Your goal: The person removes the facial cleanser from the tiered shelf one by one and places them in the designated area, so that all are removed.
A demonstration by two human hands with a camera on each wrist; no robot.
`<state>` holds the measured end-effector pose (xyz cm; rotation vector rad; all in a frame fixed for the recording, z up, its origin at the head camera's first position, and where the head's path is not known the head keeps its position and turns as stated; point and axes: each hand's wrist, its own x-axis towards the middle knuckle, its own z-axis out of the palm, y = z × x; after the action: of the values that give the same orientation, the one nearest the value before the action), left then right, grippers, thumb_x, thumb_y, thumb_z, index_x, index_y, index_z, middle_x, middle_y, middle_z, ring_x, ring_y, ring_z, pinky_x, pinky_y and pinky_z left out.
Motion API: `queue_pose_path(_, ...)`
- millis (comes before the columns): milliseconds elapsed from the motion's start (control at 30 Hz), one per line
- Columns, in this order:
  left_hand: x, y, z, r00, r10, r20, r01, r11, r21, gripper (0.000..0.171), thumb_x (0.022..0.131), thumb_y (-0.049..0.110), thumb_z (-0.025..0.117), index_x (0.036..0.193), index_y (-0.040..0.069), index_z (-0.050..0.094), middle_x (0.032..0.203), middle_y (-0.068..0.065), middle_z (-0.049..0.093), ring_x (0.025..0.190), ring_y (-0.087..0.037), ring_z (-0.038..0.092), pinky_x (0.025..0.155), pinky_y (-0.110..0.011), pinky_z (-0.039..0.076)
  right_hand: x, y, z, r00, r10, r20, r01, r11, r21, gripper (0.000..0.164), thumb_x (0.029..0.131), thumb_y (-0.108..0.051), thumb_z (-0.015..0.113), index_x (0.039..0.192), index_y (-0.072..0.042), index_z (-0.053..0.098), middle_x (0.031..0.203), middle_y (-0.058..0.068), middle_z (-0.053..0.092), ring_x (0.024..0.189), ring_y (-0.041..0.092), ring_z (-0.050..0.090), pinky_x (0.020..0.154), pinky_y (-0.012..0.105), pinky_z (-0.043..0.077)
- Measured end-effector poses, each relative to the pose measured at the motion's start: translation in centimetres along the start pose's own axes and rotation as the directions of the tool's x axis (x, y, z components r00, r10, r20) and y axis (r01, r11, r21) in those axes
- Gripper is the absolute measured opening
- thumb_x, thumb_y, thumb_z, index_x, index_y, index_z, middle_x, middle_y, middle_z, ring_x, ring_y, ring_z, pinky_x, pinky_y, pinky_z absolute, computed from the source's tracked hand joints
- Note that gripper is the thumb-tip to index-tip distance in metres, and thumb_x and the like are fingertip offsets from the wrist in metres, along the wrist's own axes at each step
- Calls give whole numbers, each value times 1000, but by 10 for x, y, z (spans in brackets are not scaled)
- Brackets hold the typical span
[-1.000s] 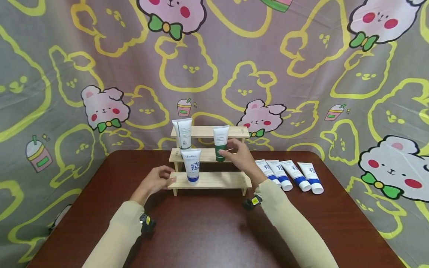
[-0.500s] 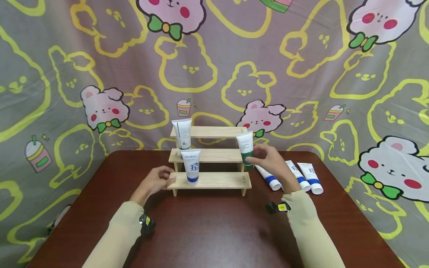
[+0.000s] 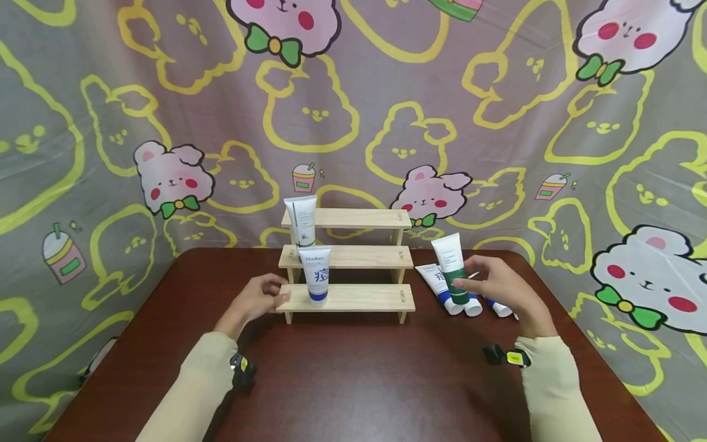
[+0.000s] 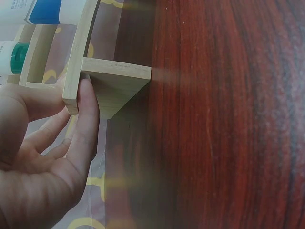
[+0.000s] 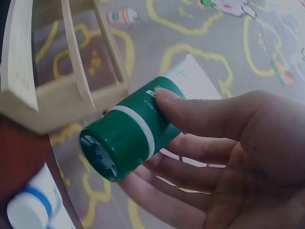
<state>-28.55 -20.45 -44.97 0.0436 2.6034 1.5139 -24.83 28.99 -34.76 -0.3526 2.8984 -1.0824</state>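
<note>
My right hand [image 3: 499, 287] holds a squeeze tube [image 3: 450, 261], white above and green at the capped end, tilted in the air right of the rack. In the right wrist view thumb and fingers grip the tube [image 5: 147, 114] by its green part, cap end towards the camera. My left hand [image 3: 258, 301] pinches the left end of the lowest board of a three-step wooden display rack [image 3: 367, 297]. On that board a white-and-blue tube [image 3: 317, 273] stands on its cap. Behind it, a white tube [image 3: 302, 221] rises upright at the rack's left side.
Several white-and-blue tubes [image 3: 433, 282] lie on the dark red-brown table [image 3: 342, 374] right of the rack, partly hidden behind the held tube and right hand. A patterned cloth [image 3: 353, 123] with cartoon animals hangs around the table's back and sides.
My right hand has carried the green-and-white tube off the rack, rightwards and down, to over the lying tubes. The left hand stays at the rack's end.
</note>
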Motion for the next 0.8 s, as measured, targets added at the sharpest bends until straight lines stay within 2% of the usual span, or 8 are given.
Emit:
queue_pose_path(167,0,1,0,1000,-5,1,5,1000,3,42,94,13,75,131,-1,61,112,-23,68,83,-19,67,74,-35,63,-13,22,-12,998,36,50,-36,999,-2,45,93,-28,78,120,4,63,112,19,68,91,22,67,77,37,63)
queue_pose_path(367,0,1,0,1000,1,1,-1,1000,2,43,93,13,76,130,-2,61,111,-24,68,82,-18,67,74,-35,63,-26,48,-23,985,126,120,-122,992,-45,49,92,-28,78,120,8,61,103,14,68,86,19,65,69,33,60)
queue_pose_path(500,-1,1,0,1000,0,0,0,1000,4,43,93,12,76,130,-2,61,110,-23,68,82,-19,67,73,-36,63,-34,65,-31,974,175,145,-168,984,-63,55,93,-27,78,124,13,57,103,15,67,87,20,64,76,37,63)
queue_pose_path(600,-1,1,0,1000,-3,-1,3,1000,8,43,93,13,76,130,-2,61,111,-23,68,82,-19,67,73,-36,63,-39,76,-36,968,183,169,-177,983,-50,57,93,-25,77,126,16,54,102,15,66,88,21,65,80,42,64)
queue_pose_path(800,0,1,-1,1000,-4,-4,4,1000,-6,42,93,11,75,130,-3,61,110,-24,68,81,-18,67,73,-36,64,-48,93,-45,954,218,204,-210,976,-60,54,92,-28,78,121,13,56,100,11,68,88,21,66,81,45,64)
